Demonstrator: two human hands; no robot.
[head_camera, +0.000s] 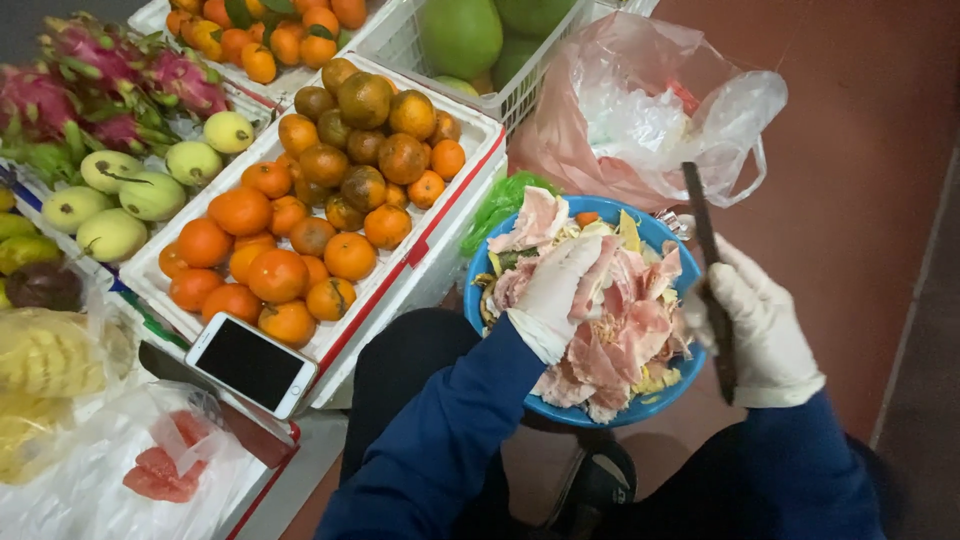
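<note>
- Reaching into the blue bowl (478, 318), the left hand (555, 290) lay gloved in white on a heap of pink peel (625, 340), its fingers pressed down around a strip of it; the grip looked closed on that peel, though the fingertips were partly buried.
- The right hand (760, 325), also gloved, was wrapped fully shut around the dark handle of a knife (712, 280), the blade pointing up and away over the bowl's right edge.
- The bowl sat between the person's knees, below both blue sleeves (440, 430), and was filled with pink and yellowish scraps.
- A pink plastic bag (640, 105) stood just behind the bowl, with a green bag (497, 205) touching the bowl's far left rim.
- A white crate (415, 270) of oranges (277, 275) stood left of the bowl; a phone (250, 365) with a dark screen rested on its near corner.
- Farther left lay green mangoes (110, 195) and dragon fruit (100, 75); more oranges and big green fruit (460, 35) filled crates behind.
- Near the lower left corner, a clear bag (160, 470) held red slices, beside bagged yellow fruit (45, 360).
</note>
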